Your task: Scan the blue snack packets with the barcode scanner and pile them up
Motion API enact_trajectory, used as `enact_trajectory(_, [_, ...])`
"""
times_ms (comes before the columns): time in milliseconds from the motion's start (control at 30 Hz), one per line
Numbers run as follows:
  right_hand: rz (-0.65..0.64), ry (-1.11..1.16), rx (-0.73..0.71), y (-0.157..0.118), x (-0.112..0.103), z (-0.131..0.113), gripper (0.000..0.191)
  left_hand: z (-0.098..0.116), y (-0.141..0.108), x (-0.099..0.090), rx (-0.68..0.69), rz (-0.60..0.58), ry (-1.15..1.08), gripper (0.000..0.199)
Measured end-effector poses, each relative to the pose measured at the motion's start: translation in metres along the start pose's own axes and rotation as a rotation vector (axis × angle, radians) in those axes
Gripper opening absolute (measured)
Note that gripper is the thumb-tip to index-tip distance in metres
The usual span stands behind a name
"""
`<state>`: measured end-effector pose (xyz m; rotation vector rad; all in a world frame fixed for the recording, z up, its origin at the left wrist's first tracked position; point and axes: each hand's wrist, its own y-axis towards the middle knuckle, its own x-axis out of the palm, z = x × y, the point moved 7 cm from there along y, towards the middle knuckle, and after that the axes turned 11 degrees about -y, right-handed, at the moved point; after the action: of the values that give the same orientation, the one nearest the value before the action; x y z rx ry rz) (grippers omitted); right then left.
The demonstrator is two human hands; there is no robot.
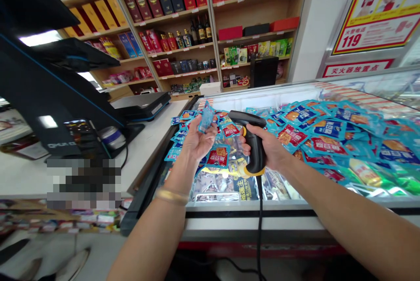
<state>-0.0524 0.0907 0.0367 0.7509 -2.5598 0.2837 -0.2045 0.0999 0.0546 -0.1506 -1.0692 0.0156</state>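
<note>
My left hand [199, 140] grips a small light-blue snack packet [206, 116], held upright above the glass-topped freezer. In my right hand [262, 144] is a black and yellow barcode scanner [256, 150], its head turned left toward the packet. The scanner and the held packet are apart. Below and left of the scanner, more blue snack packets lie in a loose group, one with a red label [218, 157] among them. To the right spreads a big heap of similar packets [323, 128] with red or dark-blue labels.
A black point-of-sale terminal [55, 97] and a scale [142, 105] stand on the white counter [157, 139] at left. The scanner's cable [260, 220] hangs over the freezer's front edge [223, 223]. Shelves of boxes and bottles [200, 29] line the back wall.
</note>
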Motion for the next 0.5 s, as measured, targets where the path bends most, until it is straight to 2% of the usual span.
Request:
enact_trajectory(167, [-0.036, -0.008, 0.000, -0.003, 0.005, -0.001, 0.021, -0.003, -0.002, 0.002, -0.006, -0.042, 0.036, 0.051])
enact_trajectory(500, [-0.033, -0.084, 0.118, -0.009, 0.012, 0.005, 0.023, 0.007, 0.006, -0.011, 0.147, 0.086, 0.123, 0.045])
